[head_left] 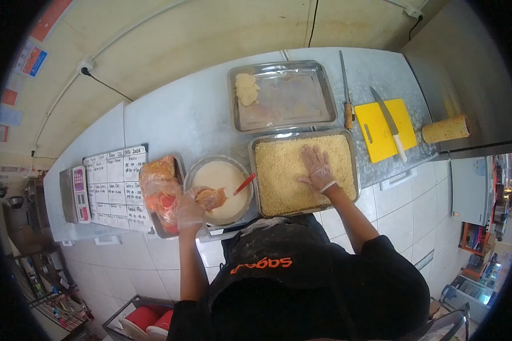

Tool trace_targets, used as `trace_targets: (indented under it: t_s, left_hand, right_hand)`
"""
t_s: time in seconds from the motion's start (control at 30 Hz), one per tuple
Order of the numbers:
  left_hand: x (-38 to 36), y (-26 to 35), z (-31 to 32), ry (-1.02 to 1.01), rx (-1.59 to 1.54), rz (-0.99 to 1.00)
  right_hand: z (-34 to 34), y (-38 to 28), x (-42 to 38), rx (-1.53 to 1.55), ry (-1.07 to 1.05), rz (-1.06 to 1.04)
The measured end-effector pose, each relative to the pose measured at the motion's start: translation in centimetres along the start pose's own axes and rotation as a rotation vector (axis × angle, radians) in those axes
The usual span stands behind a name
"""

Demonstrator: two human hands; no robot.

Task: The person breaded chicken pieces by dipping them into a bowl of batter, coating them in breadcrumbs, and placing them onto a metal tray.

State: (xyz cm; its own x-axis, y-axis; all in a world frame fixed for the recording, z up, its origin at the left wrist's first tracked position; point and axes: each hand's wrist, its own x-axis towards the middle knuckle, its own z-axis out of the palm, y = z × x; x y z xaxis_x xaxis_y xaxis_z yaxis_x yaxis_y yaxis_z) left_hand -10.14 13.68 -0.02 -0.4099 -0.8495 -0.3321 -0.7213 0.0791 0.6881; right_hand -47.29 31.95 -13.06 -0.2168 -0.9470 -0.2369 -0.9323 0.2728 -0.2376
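Note:
My left hand (191,212), in a clear plastic glove, grips a piece of orange-pink raw meat (211,199) over the left side of a round bowl (246,213) of pale batter (219,176). A red handle (244,184) leans over the bowl's right rim. To the right, a deep metal tray (355,187) holds yellowish breadcrumbs (281,187). My gloved right hand (317,169) lies on these crumbs with its fingers spread; whether anything lies beneath the palm is hidden. At the left, a metal tray (180,166) bears more raw meat (159,170), partly in plastic.
Behind stands a metal tray (290,123) with one crumbed piece (246,90). Rightward lie a sharpening steel (344,74), a knife (388,116) on a yellow cutting board (375,145), and a patterned roll (446,129). A written whiteboard (116,190) and a scale (74,193) are leftward.

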Motion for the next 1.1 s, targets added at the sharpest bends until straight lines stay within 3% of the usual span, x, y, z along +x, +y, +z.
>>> trace_targets:
  t_s: [0.13, 0.23, 0.33, 0.43, 0.53, 0.63, 0.77, 0.83, 0.93, 1.03, 1.1]
  left_hand:
    - [0.1, 0.3, -0.2, 0.026, 0.030, 0.055]
    - [-0.1, 1.4, -0.5, 0.007, 0.040, 0.011]
    - [0.0, -0.3, -0.5, 0.025, 0.094, 0.069]
    - [0.0, -0.9, -0.4, 0.041, 0.056, 0.096]
    - [-0.4, 1.2, -0.7, 0.015, 0.033, 0.056]
    - [0.4, 0.8, 0.0, 0.037, 0.043, 0.147]
    - [0.5, 0.7, -0.3, 0.030, 0.088, 0.217]
    - [0.2, 1.0, -0.4, 0.009, 0.040, 0.182]
    - [-0.1, 0.3, -0.6, 0.007, 0.007, 0.189]
    - [-0.4, -0.3, -0.9, 0.010, -0.003, 0.203]
    - [-0.4, -0.8, -1.2, 0.020, 0.005, 0.200]
  right_hand:
    - [0.4, 0.0, -0.6, -0.052, 0.012, 0.009]
    - [-2.0, 0.2, -1.2, -0.067, 0.168, -0.075]
    - [-3.5, 2.0, -2.7, 0.526, 0.210, 0.202]
    - [-4.1, 3.9, -3.5, 0.378, 0.098, 0.606]
    - [-2.8, 3.8, -2.2, 0.972, 0.065, 0.718]
    - [-3.7, 2.1, -0.7, 1.242, -0.115, 0.698]
    - [-1.8, 1.5, 1.0, 0.953, -0.088, 0.592]
    - [-4.2, 0.4, 0.7, 0.804, -0.137, 0.497]
    - [-4.5, -1.0, 0.0, 0.505, 0.099, 0.455]
    - [-6.8, -2.8, -1.3, 0.442, 0.230, 0.393]
    - [-9.7, -4.2, -1.7, 0.449, 0.158, 0.388]
